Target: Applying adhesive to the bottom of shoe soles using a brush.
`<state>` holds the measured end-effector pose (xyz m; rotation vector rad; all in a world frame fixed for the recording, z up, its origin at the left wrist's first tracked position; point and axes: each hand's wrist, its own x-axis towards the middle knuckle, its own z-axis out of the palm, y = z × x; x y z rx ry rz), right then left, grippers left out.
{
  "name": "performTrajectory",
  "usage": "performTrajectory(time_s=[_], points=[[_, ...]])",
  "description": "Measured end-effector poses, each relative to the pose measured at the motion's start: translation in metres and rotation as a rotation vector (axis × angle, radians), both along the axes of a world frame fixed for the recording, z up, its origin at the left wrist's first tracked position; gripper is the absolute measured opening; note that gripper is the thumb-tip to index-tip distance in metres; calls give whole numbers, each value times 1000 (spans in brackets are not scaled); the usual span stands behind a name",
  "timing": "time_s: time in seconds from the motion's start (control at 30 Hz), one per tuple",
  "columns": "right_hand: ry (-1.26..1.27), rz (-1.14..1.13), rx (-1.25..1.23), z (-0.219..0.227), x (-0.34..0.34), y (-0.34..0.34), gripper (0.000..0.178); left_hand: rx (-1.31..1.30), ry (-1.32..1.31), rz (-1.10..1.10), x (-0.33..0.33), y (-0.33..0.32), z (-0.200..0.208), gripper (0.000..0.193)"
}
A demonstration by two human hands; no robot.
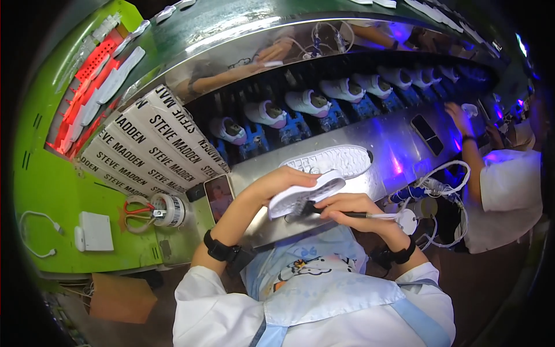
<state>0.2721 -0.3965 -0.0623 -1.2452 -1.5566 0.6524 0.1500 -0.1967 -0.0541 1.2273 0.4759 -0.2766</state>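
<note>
My left hand (282,183) is closed round a white shoe sole (321,186), its hollow inner side tilted toward me. In my right hand (354,207) is a brush (310,208) with a dark head and a thin, pale-ended handle. The bristles reach the near edge of the sole, partly blurred there. Just beyond my hands, a second white sole (352,159) lies on the metal bench (248,228), its patterned side up.
White shoe uppers (309,103) on blue holders line the dark channel ahead. To my left are a printed box (156,139), tape rolls (172,209), red-handled scissors (139,209) and a red basket (95,55) with soles. A phone (426,134) lies right, near a co-worker's arm (469,150).
</note>
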Motion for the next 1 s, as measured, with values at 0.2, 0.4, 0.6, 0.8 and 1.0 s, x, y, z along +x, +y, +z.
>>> performTrajectory(time_s=[0.2, 0.4, 0.6, 0.8, 1.0], points=[[43, -273, 135, 28, 10, -11, 14, -195, -237, 238, -10, -23, 37, 46], [662, -258, 441, 42, 11, -11, 31, -1090, -847, 262, 3, 71, 121, 44], [823, -326, 372, 13, 22, -18, 17, -2, -925, 443, 128, 52, 194, 34], [970, -546, 302, -1, 11, -32, 27, 1982, -599, 268, 286, 125, 188, 40], [1086, -719, 180, -13, 22, -61, 24, 1748, -252, 409, 319, 94, 209, 53]])
